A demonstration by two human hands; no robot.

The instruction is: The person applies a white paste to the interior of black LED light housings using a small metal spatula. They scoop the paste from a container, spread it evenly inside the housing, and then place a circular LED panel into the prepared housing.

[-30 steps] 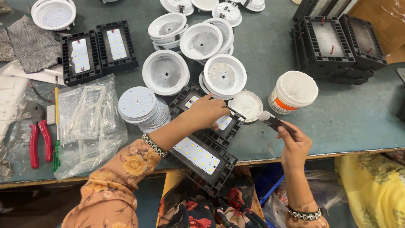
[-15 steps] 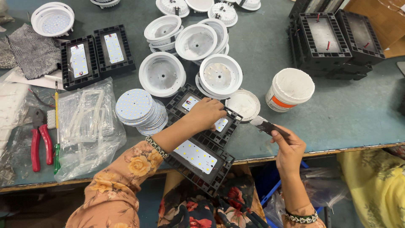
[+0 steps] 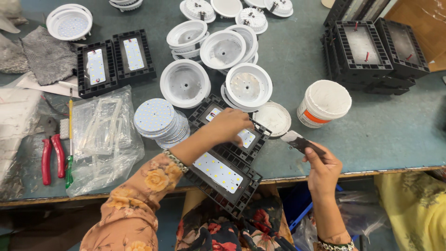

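Observation:
My left hand [image 3: 228, 126] rests on a black rectangular light housing [image 3: 232, 132] with a white LED panel, at the table's front edge. A second black housing [image 3: 222, 180] with an LED panel overhangs the edge just below it. My right hand [image 3: 323, 168] grips a small flat scraper [image 3: 297, 141] whose pale blade points up-left toward a shallow white lid [image 3: 272, 118]. A white tub [image 3: 324, 103] with an orange band stands right of the lid.
White round lamp housings [image 3: 186, 83] and a stack of round LED discs [image 3: 158, 120] fill the middle. Black housings lie at left [image 3: 114, 60] and stacked at right [image 3: 371, 51]. Red pliers [image 3: 51, 158] and a plastic bag [image 3: 104, 139] lie at left.
My right hand has drifted slightly left and down with the scraper. My left hand stays on the black housing.

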